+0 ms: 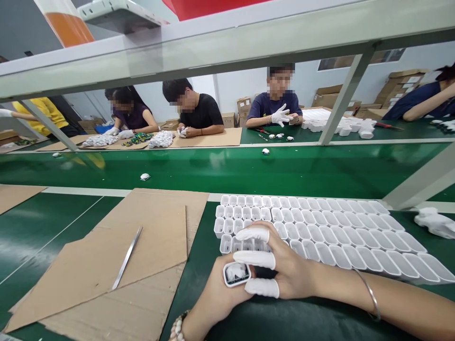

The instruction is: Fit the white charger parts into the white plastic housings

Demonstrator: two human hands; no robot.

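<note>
My left hand (pixel 218 286) is wrapped round a small white plastic cup (pixel 225 282), whose open top faces up. Inside the cup sits a white part (pixel 237 272) with a dark edge. From the right, my right hand (pixel 280 260) reaches over it, white finger cots on the thumb and two fingers. One capped finger lies along the cup's upper rim and the capped thumb touches near its lower right corner. Just beyond my hands stand rows of similar white cups (pixel 329 253), some with small dark bits inside.
Metal tweezers (pixel 127 258) lie on cardboard sheets (pixel 156 237) at left. Behind runs a green conveyor belt (pixel 199 170) carrying small white parts (pixel 145 176). A white crumpled bag (pixel 435 222) lies at right. A slanted frame post (pixel 423 177) rises there. Several co-workers sit across the belt.
</note>
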